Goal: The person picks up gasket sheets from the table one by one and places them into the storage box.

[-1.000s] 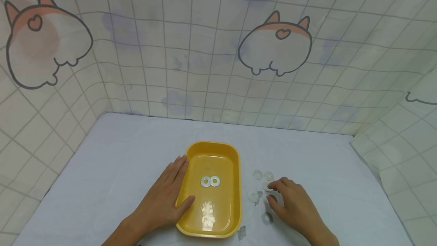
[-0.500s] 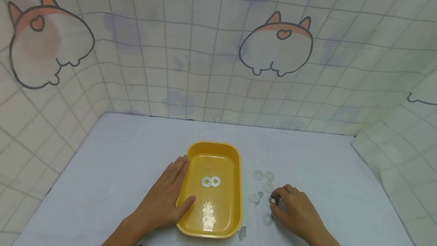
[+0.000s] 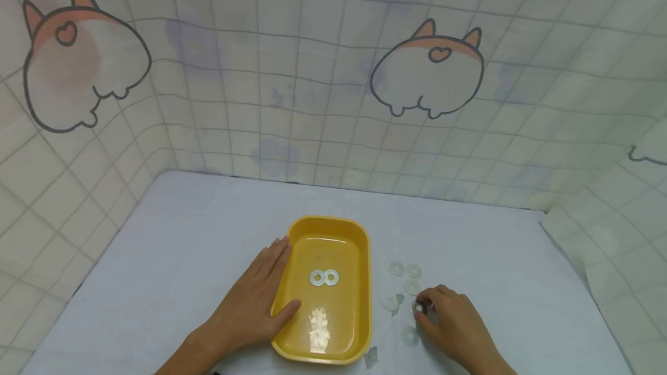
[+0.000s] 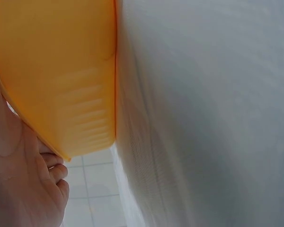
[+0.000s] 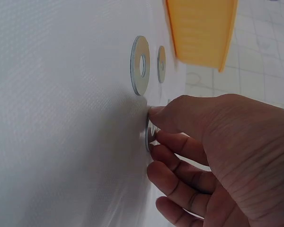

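My right hand (image 3: 450,323) pinches a flat washer (image 3: 418,307) at its rim; it may slip from thin purchase. My left hand (image 3: 255,305), fingers straight, steadies the yellow tray (image 3: 365,282).

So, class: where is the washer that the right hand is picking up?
In the head view, the washer lies right of the yellow tray, pinched at the right hand's fingertips.

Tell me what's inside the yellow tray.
Two metal washers lie flat, side by side, on the floor of the yellow tray. A bright glare patch sits nearer the person. The left hand covers only the tray's outer left rim.
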A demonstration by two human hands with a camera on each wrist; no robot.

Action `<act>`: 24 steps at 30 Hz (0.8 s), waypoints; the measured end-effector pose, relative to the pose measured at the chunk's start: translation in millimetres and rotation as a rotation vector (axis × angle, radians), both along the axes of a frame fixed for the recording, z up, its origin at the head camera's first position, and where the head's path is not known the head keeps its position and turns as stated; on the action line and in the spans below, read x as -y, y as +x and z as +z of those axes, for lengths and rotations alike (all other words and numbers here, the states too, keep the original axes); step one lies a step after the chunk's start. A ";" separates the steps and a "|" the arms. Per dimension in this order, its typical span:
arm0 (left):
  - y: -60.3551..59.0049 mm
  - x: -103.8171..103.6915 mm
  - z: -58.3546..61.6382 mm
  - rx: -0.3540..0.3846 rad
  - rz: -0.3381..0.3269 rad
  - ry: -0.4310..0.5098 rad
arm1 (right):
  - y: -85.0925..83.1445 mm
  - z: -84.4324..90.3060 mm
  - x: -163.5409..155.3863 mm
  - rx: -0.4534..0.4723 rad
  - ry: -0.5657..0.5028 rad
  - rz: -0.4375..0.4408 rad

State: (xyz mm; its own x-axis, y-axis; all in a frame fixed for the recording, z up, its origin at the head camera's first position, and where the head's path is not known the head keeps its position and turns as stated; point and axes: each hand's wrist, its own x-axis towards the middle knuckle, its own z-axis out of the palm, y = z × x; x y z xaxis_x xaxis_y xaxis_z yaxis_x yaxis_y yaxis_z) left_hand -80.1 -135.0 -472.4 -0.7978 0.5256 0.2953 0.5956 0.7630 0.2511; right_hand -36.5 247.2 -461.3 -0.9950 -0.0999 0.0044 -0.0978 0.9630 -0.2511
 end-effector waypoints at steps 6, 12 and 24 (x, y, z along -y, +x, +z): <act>-1.2 -0.8 -0.5 0.000 -0.006 0.002 | 0.4 0.4 0.4 0.009 -0.004 -0.011; -0.7 -1.4 -0.1 0.018 -0.003 0.009 | -0.8 -0.6 -0.3 0.020 -0.001 -0.004; 0.9 -0.8 0.8 0.038 0.003 -0.016 | 6.5 -4.3 -1.7 -0.045 0.049 0.052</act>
State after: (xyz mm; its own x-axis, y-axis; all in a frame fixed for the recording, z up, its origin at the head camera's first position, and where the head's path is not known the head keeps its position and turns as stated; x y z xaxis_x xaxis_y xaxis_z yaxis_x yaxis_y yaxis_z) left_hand -79.2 -134.2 -471.6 -0.8101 0.5274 0.2560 0.5833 0.7691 0.2612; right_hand -30.1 248.9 -465.6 -0.9873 -0.1530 0.0427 -0.1585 0.9673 -0.1981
